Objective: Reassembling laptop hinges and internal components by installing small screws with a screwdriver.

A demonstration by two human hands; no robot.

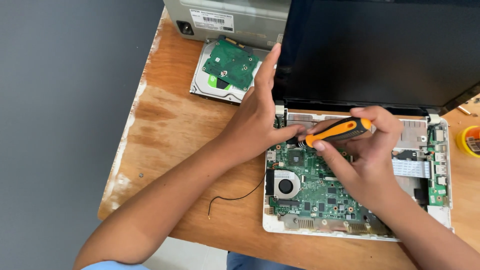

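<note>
A screwdriver [340,131] with an orange and black handle is being gripped in the right hand [367,150], its fingers wrapped round the handle and the tip being pointed down and to the left, toward the upper left part of the green circuit board [320,187]. The left hand [260,117] is being held beside the tip, thumb and fingertips being pressed in close to it as if steadying it, while the other fingers are being stretched up along the edge of the dark laptop screen [380,50]; nothing is being clasped in it. The board is being left seated in the white laptop base [445,212], with the small round fan [285,186] at its left side. By the look of it, a screw near the hinge is being worked on, though the screw itself is being hidden by the fingers. The next move is being judged to call for a steady, upright tip and firm downward pressure, so nothing slips onto the board. A bare hard drive [225,70] is being left lying well behind, and a thin black wire [235,197] on the wooden table [170,135].
</note>
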